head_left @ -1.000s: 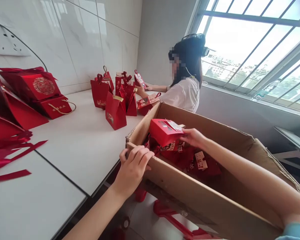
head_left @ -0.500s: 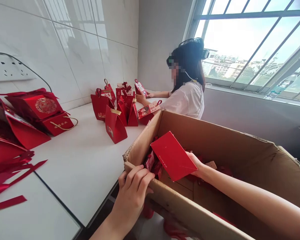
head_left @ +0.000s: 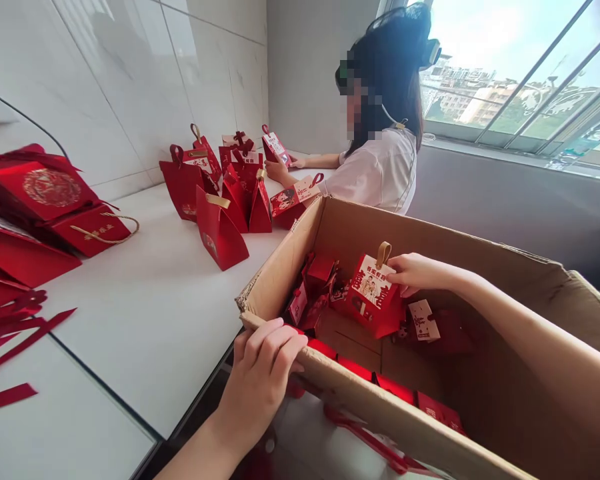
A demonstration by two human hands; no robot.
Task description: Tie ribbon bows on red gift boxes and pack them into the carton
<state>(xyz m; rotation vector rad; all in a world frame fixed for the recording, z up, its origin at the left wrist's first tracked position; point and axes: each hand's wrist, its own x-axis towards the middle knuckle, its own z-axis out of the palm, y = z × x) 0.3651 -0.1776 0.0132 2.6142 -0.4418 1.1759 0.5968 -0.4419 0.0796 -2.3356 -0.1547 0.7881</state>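
Observation:
My left hand (head_left: 267, 363) is closed over the near left rim of a large cardboard box (head_left: 415, 400), fingers curled over the edge. Inside it, my right hand (head_left: 411, 273) grips the upper right edge of a red candy gift box (head_left: 373, 297). That gift box has a white printed panel and a tan ribbon loop on top. More red gift boxes (head_left: 323, 273) lie at the left end of the carton, and another with a pale flap (head_left: 424, 321) lies to the right of the held one.
Several red gift boxes (head_left: 223, 230) stand on the white tabletop (head_left: 145, 293). Stacked red boxes (head_left: 55, 190) and ribbons (head_left: 10, 387) lie at the left. A co-worker (head_left: 380, 160) sits behind the carton, holding a red box (head_left: 276, 148). A barred window (head_left: 510, 80) is at the right.
My right hand has lowered a red gift box deeper into the carton; its printed face shows now instead of a plain red face. My left hand keeps its hold. The view has shifted slightly.

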